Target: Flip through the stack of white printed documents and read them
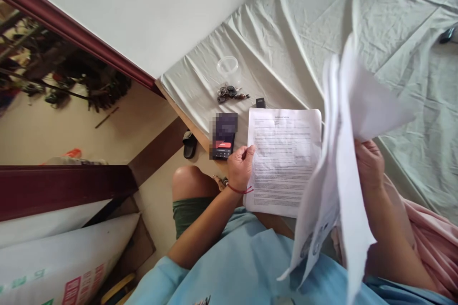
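Beside the phone [226, 133], the left hand [240, 166] is pinching a printed sheet [281, 162] by its edge, probably to steady it, while farther right of the phone the right hand [370, 164] is gripping raised papers [346, 167], seemingly for not covering the sheet.

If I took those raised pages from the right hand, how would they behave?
The raised pages would probably feel floppy, since they curve and hang from the right hand. They look thin, so are likely light and easily creased. Their edges fan apart, so they may splay.
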`<action>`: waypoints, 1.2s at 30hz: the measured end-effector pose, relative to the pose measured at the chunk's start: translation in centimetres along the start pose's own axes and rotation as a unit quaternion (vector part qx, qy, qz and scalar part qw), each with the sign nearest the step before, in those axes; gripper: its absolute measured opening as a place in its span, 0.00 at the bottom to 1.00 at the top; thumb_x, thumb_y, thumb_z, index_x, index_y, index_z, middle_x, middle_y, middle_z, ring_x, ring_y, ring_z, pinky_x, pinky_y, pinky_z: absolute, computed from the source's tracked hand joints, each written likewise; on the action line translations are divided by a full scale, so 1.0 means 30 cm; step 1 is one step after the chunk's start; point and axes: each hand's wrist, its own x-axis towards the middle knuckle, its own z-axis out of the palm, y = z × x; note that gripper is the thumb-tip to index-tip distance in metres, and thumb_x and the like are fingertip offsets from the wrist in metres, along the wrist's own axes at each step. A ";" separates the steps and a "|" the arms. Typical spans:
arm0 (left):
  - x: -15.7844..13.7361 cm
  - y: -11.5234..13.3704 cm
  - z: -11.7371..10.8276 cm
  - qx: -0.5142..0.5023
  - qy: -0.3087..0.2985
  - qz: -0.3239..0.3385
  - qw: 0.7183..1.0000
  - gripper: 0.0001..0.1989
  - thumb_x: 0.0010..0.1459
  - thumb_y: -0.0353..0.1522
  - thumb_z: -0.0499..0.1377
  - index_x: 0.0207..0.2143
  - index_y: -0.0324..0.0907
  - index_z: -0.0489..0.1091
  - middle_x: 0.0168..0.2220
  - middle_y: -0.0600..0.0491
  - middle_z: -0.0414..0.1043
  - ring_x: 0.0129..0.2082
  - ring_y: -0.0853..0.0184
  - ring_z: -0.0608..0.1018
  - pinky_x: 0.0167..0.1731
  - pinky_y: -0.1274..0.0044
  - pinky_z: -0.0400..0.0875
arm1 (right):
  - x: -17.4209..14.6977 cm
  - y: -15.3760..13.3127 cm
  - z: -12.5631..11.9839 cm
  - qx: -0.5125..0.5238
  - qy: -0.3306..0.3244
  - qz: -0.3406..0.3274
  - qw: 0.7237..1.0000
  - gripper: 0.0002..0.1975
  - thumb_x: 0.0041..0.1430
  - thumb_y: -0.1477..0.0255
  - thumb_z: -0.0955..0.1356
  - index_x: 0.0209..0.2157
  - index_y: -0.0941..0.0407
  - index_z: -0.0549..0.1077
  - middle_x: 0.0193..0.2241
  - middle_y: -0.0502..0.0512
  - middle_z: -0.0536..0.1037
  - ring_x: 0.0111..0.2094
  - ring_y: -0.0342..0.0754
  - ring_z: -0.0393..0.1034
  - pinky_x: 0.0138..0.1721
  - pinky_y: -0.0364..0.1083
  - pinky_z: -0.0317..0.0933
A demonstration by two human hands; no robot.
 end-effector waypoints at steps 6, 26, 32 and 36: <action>0.003 0.015 -0.010 0.034 -0.004 0.010 0.999 0.21 0.67 0.46 0.53 0.29 0.42 0.71 0.24 0.55 0.68 0.27 0.68 0.70 0.29 0.77 0.63 | -0.010 0.049 0.016 -0.136 -0.063 0.009 0.989 0.17 0.48 0.60 0.79 0.36 0.55 0.81 0.30 0.50 0.81 0.27 0.43 0.70 0.28 0.43 0.66; 0.011 -0.006 -0.032 0.067 -0.013 0.078 0.995 0.19 0.68 0.46 0.54 0.35 0.41 0.73 0.23 0.57 0.67 0.25 0.69 0.69 0.29 0.78 0.63 | 0.019 0.101 0.009 -0.179 -0.041 -0.054 0.982 0.15 0.51 0.57 0.77 0.35 0.52 0.80 0.31 0.48 0.81 0.28 0.45 0.71 0.32 0.46 0.68; 0.011 -0.015 -0.029 0.066 -0.030 0.100 0.992 0.19 0.69 0.46 0.53 0.35 0.41 0.72 0.23 0.58 0.65 0.24 0.70 0.68 0.28 0.79 0.62 | 0.024 0.108 0.002 -0.196 -0.055 -0.066 0.977 0.13 0.54 0.60 0.76 0.35 0.56 0.81 0.31 0.51 0.81 0.29 0.44 0.69 0.32 0.45 0.64; 0.009 -0.018 -0.027 0.035 -0.041 0.095 0.994 0.18 0.69 0.45 0.53 0.34 0.42 0.71 0.22 0.58 0.63 0.24 0.70 0.67 0.28 0.78 0.62 | 0.021 0.102 0.006 -0.202 -0.047 -0.065 0.976 0.14 0.55 0.61 0.75 0.35 0.58 0.80 0.30 0.51 0.80 0.29 0.42 0.67 0.32 0.44 0.62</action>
